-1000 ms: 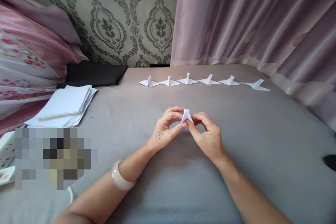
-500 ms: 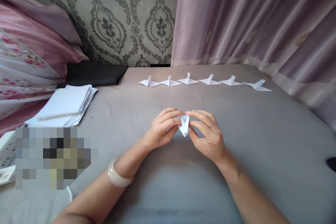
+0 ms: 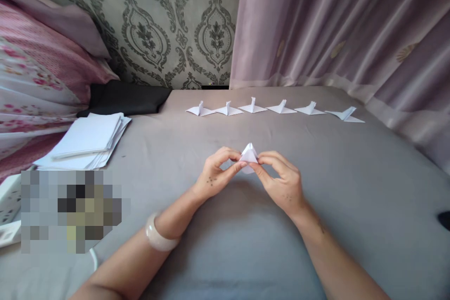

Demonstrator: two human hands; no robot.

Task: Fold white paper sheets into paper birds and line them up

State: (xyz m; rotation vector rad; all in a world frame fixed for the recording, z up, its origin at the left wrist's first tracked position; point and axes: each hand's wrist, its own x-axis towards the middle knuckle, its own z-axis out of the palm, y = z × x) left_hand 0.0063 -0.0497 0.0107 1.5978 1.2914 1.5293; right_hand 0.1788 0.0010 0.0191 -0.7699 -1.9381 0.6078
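The folded white paper (image 3: 250, 154) is held over the gray cloth (image 3: 168, 150), midway between the left hand (image 3: 215, 176) and the right hand (image 3: 283, 180), its sides pinched one by each, with its peak apparently pointed far, though depth is poorly shown.

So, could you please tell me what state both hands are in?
Left hand: closed, pinching the folded white paper piece.
Right hand: closed, pinching the same piece.
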